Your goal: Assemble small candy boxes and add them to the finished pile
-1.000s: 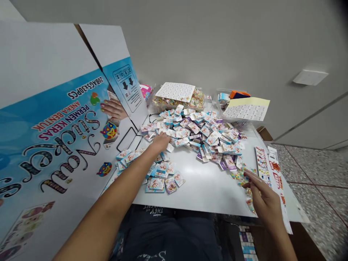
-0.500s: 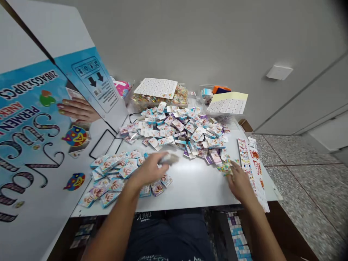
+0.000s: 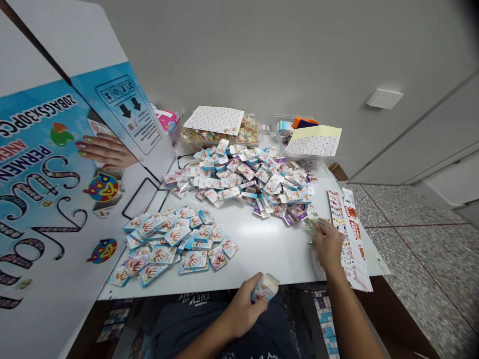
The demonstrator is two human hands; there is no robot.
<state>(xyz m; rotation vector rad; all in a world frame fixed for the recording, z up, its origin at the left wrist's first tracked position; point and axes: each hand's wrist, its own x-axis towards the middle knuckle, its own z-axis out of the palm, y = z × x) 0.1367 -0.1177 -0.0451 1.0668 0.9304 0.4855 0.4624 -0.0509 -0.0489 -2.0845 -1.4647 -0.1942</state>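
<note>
Low in front of my body, my left hand is closed around a small printed carton whose end flap stands up. At the right side of the table, my right hand has its fingers drawn together on small shiny wrapped candies; how many pieces it holds is hidden. A big heap of little white, blue and purple cartons lies at the back. Flatter cartons are piled at the left front.
Clear plastic trays stand at the back: one with colourful wrapped pieces, another with an orange-and-blue object. Sticker sheets lie along the right edge. A large printed cardboard box rises at left. Cartons fill a box below the table.
My left hand has moved from the left pile down and right to the table's front edge, now with an open-flapped carton. My right hand stays near the wrapped candies. A purple carton in the heap has shifted.
</note>
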